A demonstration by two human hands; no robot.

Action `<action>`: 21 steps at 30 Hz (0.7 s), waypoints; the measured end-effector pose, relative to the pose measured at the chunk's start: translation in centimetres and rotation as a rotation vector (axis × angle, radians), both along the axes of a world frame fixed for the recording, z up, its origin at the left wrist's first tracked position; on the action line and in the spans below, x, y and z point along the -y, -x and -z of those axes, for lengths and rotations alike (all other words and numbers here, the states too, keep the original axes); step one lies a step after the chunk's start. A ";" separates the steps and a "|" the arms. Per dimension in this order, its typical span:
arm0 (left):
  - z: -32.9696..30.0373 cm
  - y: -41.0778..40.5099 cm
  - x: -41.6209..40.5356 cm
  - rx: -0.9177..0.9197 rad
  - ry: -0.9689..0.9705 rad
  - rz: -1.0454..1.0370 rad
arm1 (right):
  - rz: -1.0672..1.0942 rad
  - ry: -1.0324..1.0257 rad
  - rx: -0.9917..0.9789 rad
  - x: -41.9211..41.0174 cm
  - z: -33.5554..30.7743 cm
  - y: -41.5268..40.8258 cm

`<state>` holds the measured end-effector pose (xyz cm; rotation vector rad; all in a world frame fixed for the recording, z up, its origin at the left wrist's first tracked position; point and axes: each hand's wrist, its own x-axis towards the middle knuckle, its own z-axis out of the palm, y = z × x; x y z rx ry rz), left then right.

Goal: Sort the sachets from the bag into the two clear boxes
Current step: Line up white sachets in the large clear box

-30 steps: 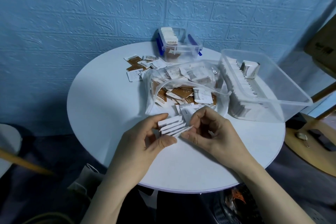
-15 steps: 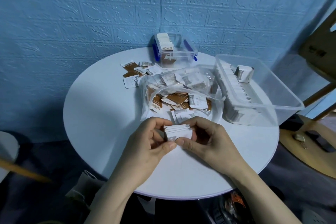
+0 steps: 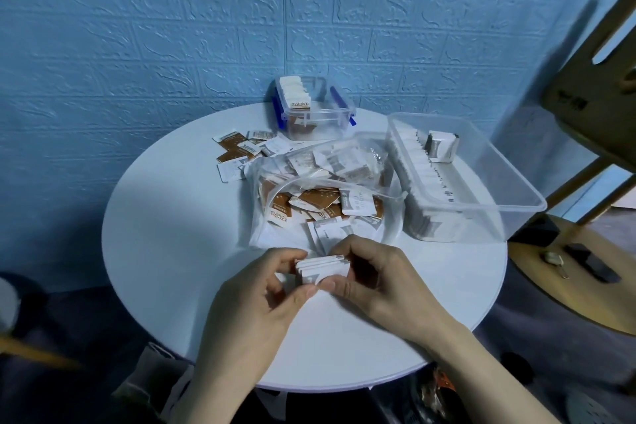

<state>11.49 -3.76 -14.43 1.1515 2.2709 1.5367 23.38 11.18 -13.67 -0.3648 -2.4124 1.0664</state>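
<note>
We see a round white tabletop (image 3: 179, 251) set against a blue brick-patterned wall (image 3: 172, 27). At its right edge sits the large clear box (image 3: 488, 182), with a long row of white sachets standing on edge along its left wall and a small bundle near its far end. The clear plastic bag (image 3: 323, 189) lies open at the tabletop's middle, full of brown and white sachets, some spilling toward the near edge. At the far edge stands the small clear box (image 3: 315, 110) with blue latches, a row of sachets upright inside. Loose sachets (image 3: 241, 151) lie scattered just left of it, beside the bag.

Near the front edge, both forearms reach in from below and meet. The left hand (image 3: 265, 296) and right hand (image 3: 375, 279) face each other, fingers curled, thumbs and fingertips pinching a small stack of white sachets (image 3: 321, 268) from either side, just in front of the bag's mouth. We cannot tell whether the stack touches the tabletop.
</note>
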 end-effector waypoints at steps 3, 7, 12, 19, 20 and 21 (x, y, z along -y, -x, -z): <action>-0.3 -0.6 0.0 -0.019 0.001 -0.045 | -0.005 -0.029 -0.002 0.1 -0.2 0.0; -0.5 -1.1 -0.3 -0.007 -0.014 -0.074 | -0.010 -0.046 0.031 0.1 -0.6 -0.2; 0.1 -1.3 -0.9 0.013 -0.028 -0.040 | 0.020 -0.033 0.069 0.1 -1.2 -0.2; -0.6 -1.2 -0.8 0.065 -0.031 0.004 | -0.034 -0.245 0.111 0.5 -2.5 -1.2; -1.2 -1.3 -0.9 0.031 -0.028 0.013 | -0.022 -0.301 0.112 0.4 -3.1 -1.6; -1.9 -1.4 -1.2 0.001 -0.027 0.026 | -0.007 -0.359 0.108 0.2 -3.8 -2.0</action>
